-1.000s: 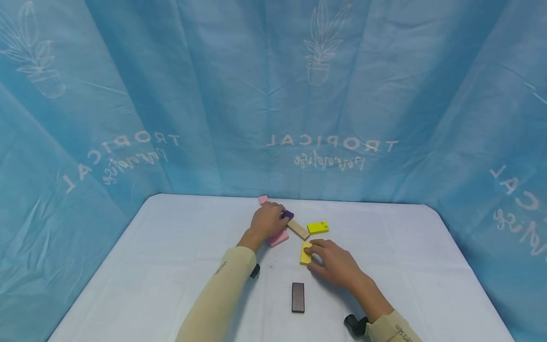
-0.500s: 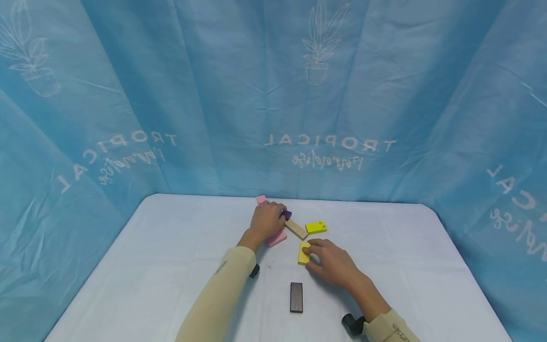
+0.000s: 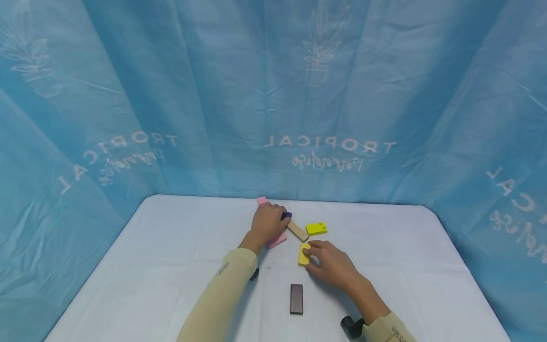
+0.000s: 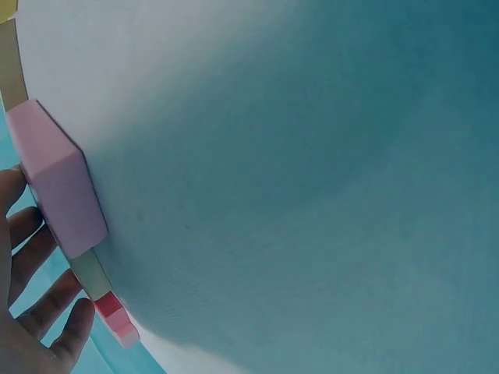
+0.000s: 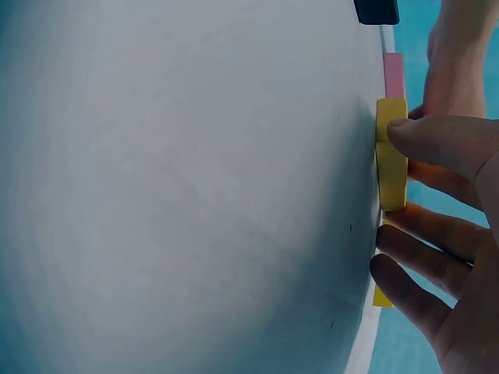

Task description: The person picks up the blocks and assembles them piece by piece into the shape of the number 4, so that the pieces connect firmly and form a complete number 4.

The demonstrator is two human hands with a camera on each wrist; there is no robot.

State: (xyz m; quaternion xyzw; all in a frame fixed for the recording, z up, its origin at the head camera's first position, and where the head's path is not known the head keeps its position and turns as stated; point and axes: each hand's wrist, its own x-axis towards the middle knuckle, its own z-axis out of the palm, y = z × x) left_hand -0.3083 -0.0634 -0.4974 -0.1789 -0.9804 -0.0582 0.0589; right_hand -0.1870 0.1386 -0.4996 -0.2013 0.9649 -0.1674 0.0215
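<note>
In the head view my left hand [image 3: 268, 222] reaches to the far middle of the table, thumb and index finger around a small purple block [image 3: 287, 215]. The palm hides part of a pink block [image 3: 278, 240] lying under the wrist side. My right hand [image 3: 333, 262] pinches a yellow block [image 3: 303, 255] close to the tabletop. From the right wrist, the thumb lies against the near face of that yellow block [image 5: 392, 175], and other fingers spread beside it. The left wrist view has the fingers behind the large pink block [image 4: 66, 183]; the purple block is hidden there.
A tan block [image 3: 297, 232] lies between the hands, with a brighter yellow block [image 3: 316, 229] to its right. Beyond the left fingertips sits another pink block [image 3: 261, 200]. A dark brown block [image 3: 296, 299] lies nearer on the white table [image 3: 179, 247]. Blue curtains [image 3: 239, 95] surround it.
</note>
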